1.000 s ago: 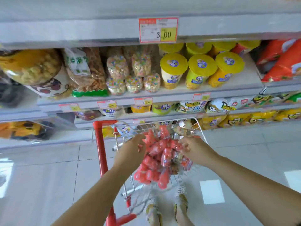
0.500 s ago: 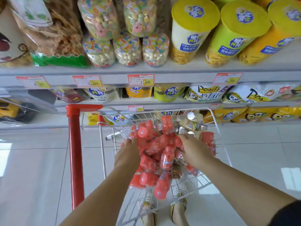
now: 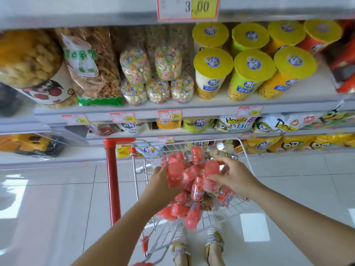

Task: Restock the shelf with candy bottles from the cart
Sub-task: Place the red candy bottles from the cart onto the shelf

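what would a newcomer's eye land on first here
A heap of red candy bottles fills the wire cart at bottom centre, and the left hand and right hand each hold one bottle above it. On the shelf at upper right stand yellow-lidded tubs, under a big 3.00 price tag at the top edge.

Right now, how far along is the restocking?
Early, it seems. Done: no red bottles show on the shelf. In hand: the left hand grips a bottle, the right hand a second bottle, both above the cart. Left: a big pile of red bottles lies in the cart, all to be shelved.
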`<state>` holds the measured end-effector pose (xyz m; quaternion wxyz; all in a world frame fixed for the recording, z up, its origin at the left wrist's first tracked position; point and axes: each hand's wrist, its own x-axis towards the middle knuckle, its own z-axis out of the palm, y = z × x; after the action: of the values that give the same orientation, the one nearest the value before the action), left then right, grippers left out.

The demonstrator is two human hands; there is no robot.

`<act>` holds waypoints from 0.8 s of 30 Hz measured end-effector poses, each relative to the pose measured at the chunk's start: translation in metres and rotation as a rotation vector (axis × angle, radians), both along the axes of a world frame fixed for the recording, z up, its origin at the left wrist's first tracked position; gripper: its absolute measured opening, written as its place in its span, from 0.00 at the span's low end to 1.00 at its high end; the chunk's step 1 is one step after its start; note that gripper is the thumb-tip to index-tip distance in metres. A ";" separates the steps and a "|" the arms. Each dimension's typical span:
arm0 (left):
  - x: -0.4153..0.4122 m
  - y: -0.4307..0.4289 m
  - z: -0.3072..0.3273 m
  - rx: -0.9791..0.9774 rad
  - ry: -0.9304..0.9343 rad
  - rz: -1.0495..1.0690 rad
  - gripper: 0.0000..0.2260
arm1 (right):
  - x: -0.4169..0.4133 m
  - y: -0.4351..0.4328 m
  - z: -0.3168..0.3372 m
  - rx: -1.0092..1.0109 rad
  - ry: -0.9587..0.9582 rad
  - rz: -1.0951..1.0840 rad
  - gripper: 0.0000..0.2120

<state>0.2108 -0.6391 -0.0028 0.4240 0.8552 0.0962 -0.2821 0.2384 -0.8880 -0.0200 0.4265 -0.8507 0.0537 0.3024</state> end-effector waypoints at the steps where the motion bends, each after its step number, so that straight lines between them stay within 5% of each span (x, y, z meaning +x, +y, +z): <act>1: 0.000 -0.001 0.020 -0.118 0.017 0.015 0.16 | -0.001 -0.003 0.023 0.104 0.062 -0.084 0.25; 6: 0.002 -0.010 0.127 -0.494 0.056 0.180 0.12 | -0.002 -0.011 0.140 0.772 0.238 -0.421 0.16; 11: 0.000 -0.024 0.205 -0.682 0.026 0.257 0.16 | -0.014 -0.008 0.232 1.030 0.260 -0.508 0.12; 15: -0.002 -0.023 0.240 -0.820 0.131 0.268 0.29 | -0.025 -0.006 0.270 1.052 0.242 -0.509 0.22; 18: -0.003 -0.023 0.262 -0.938 0.209 0.237 0.16 | -0.028 -0.002 0.288 1.037 0.190 -0.455 0.22; 24: 0.000 -0.021 0.292 -0.893 -0.008 0.055 0.13 | -0.031 -0.001 0.324 0.943 -0.071 -0.348 0.21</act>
<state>0.2107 -0.6597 0.2891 0.7595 0.5865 -0.0137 -0.2812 0.2070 -0.8889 0.3039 0.8102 -0.5536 0.0378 0.1889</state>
